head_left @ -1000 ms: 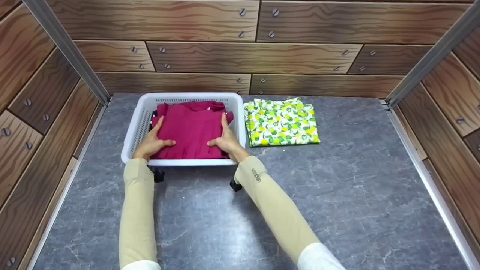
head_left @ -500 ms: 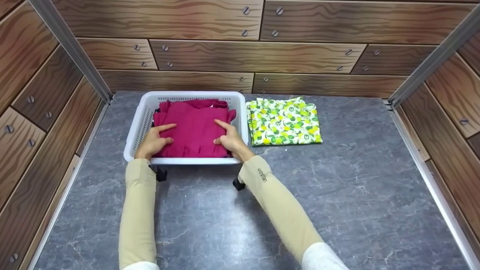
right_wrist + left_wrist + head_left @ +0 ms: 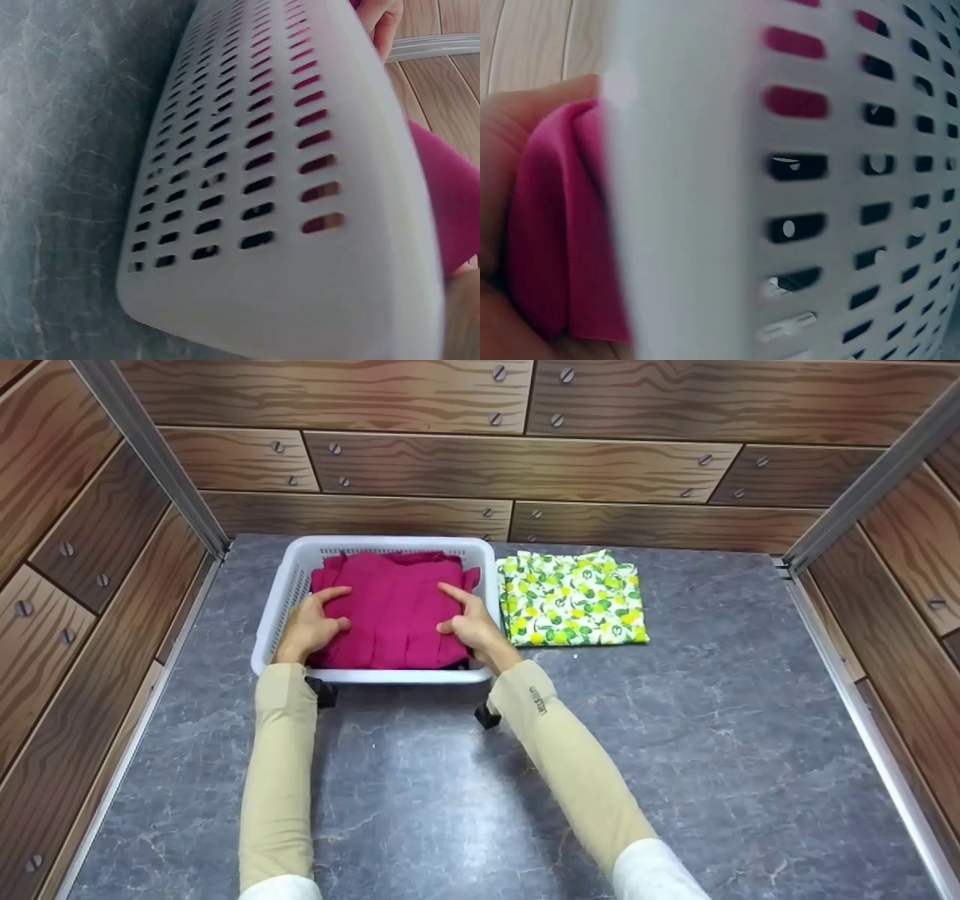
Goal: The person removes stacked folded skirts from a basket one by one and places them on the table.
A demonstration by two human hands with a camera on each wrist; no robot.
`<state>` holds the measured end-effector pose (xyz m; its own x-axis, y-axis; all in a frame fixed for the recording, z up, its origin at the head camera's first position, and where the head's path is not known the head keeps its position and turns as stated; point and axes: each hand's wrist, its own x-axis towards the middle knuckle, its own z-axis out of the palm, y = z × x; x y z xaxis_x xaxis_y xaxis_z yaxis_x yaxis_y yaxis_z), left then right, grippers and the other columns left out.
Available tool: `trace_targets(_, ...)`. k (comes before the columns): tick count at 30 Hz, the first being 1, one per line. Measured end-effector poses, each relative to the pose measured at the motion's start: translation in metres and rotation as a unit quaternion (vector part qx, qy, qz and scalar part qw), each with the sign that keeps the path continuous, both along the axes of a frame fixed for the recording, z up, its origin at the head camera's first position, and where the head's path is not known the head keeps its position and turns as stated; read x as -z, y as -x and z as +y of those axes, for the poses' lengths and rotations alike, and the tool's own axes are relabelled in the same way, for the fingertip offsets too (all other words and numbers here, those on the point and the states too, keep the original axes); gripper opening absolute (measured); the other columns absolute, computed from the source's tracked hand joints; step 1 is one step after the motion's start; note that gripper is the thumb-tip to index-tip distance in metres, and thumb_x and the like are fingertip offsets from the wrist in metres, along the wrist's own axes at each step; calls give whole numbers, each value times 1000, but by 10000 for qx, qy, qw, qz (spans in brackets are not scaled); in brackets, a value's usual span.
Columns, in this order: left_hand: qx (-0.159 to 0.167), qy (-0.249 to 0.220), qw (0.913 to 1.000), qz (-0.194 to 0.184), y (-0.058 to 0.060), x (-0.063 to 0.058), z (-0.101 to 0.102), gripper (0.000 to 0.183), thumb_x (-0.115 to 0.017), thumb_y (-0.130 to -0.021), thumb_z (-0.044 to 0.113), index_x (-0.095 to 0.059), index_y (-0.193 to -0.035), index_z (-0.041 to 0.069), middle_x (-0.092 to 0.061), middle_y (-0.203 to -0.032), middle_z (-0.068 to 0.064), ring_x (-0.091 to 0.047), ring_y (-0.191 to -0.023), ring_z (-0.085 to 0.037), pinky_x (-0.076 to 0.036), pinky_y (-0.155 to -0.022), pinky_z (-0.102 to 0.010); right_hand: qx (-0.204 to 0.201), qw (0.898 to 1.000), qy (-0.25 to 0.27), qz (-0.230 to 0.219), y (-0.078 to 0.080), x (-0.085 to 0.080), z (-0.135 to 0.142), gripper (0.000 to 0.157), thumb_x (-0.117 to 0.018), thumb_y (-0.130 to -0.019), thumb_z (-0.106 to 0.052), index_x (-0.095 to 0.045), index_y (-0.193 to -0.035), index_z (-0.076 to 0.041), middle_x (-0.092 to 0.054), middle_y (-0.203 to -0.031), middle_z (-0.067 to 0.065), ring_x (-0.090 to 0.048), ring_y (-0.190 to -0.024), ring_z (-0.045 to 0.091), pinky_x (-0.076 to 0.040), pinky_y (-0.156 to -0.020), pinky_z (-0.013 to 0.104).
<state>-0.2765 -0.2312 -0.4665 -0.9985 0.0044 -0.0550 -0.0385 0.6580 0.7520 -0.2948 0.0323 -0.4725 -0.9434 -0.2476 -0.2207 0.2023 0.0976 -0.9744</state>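
A folded magenta garment (image 3: 397, 611) lies in a white perforated plastic basket (image 3: 375, 676). My left hand (image 3: 306, 626) grips its left side, thumb and index finger on top and the other fingers hidden down the side. In the left wrist view the cloth (image 3: 562, 232) bulges inside the curled hand behind the basket's rim. My right hand (image 3: 478, 624) holds the right side in the same way, mostly hidden by the basket in its own wrist view. Dark cloth with white marks (image 3: 799, 166) shows through the basket's slots below the garment.
Just right of the basket lies a folded cloth (image 3: 574, 600) with a yellow and green lemon print. The grey marbled surface (image 3: 675, 720) carries both. Wood-patterned walls (image 3: 435, 465) stand close behind the basket and at both sides.
Both index fingers have bent from along the garment's sides onto its top. The garment's front edge has shifted slightly, with dark cloth showing under its right front corner. The printed cloth stays put.
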Motion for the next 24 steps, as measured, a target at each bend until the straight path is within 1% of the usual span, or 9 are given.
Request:
trace_targets(3,-19,-267,9996,-15,-2,-4,0,62,-62,-84,-3,-54,-145,2,-49,-146,-28,-46,-116,-33,-42,-95,-39,-51,9999,55,119,0,-5,2,81,-56,-81,23,-42,-155,-7,-31,-159,21,-38,-139,30,-42,-108,35)
trace_targets(5,-14,-505,9987,0,-3,-7,0,62,-61,-84,-5,-53,-145,1,-47,-147,-28,-43,-122,-33,-40,-101,-41,-79,9998,57,174,-1,-9,3,81,-56,-81,22,-42,-155,-8,-33,-158,21,-41,-137,30,-45,-105,35)
trace_targets(8,-13,-770,9970,76,-4,-11,2,62,-61,-84,-7,-53,-145,-1,-45,-149,-28,-42,-126,-33,-38,-106,-43,-68,9997,23,222,0,-13,5,80,-57,-82,22,-43,-155,-9,-33,-158,21,-43,-135,30,-46,-103,35)
trace_targets(11,-60,-952,9952,198,-5,-15,4,61,-60,-84,-10,-53,-144,-2,-45,-149,-28,-42,-127,-33,-38,-106,-43,-34,9996,63,271,0,-17,7,80,-57,-82,22,-43,-155,-10,-32,-158,21,-43,-134,30,-47,-103,35)
trace_targets(15,-112,-1142,9923,477,-7,-19,7,60,-60,-83,-12,-54,-142,-4,-47,-147,-29,-43,-129,-33,-38,-107,-43,-24,9989,197,416,-1,-24,10,79,-56,-82,22,-44,-154,-8,-37,-154,22,-47,-129,31,-47,-103,37)
trace_targets(19,-99,-1204,9899,743,-8,-26,10,59,-60,-83,-13,-54,-141,-6,-48,-146,-29,-42,-133,-34,-35,-111,-44,-55,9982,368,481,-2,-34,15,80,-56,-82,23,-44,-154,-9,-42,-149,23,-51,-125,32,-49,-100,39)
trace_targets(24,-110,-1162,9887,936,-9,-32,14,58,-62,-83,-12,-55,-140,-5,-50,-144,-29,-43,-135,-36,-34,-113,-44,-47,9968,463,643,-4,-43,19,80,-56,-81,24,-45,-154,-9,-47,-144,25,-54,-119,34,-52,-96,42)
